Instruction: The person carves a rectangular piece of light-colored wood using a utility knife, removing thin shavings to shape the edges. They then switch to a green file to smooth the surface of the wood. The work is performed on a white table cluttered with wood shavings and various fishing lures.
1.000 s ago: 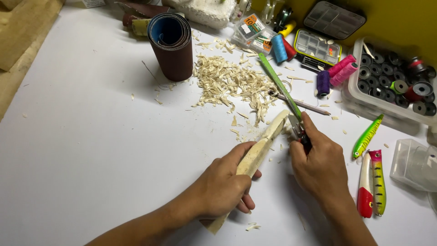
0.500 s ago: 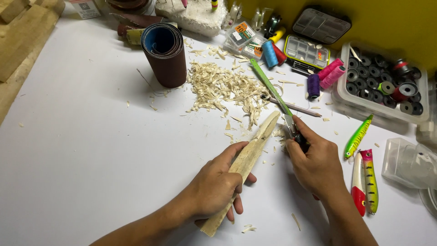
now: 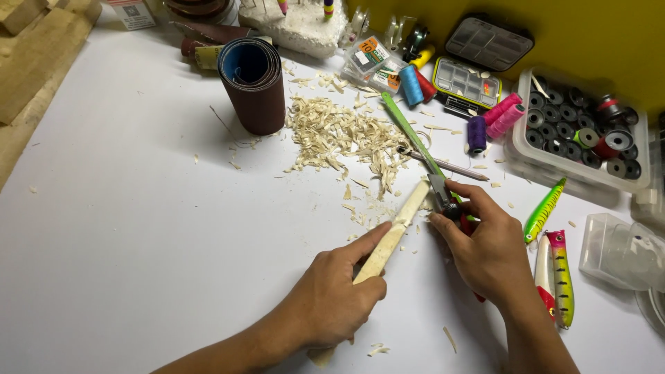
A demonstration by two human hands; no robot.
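Observation:
My left hand (image 3: 331, 294) grips a pale, partly carved wooden stick (image 3: 396, 232) that slants up to the right across the white table. My right hand (image 3: 488, 246) holds a utility knife (image 3: 443, 197) with its blade end against the stick's upper tip. A heap of light wood shavings (image 3: 343, 135) lies just beyond the stick. A long green tool (image 3: 409, 131) and a thin pencil (image 3: 447, 166) lie past the knife.
A roll of dark sandpaper (image 3: 253, 83) stands at the back left. Painted fishing lures (image 3: 557, 277) lie right of my right hand. A tray of thread bobbins (image 3: 585, 131), thread spools (image 3: 502, 118), small parts boxes (image 3: 471, 79) and clear containers (image 3: 620, 253) crowd the right side.
The view has shifted slightly. Both hands keep their hold, and the knife stays at the stick's upper tip.

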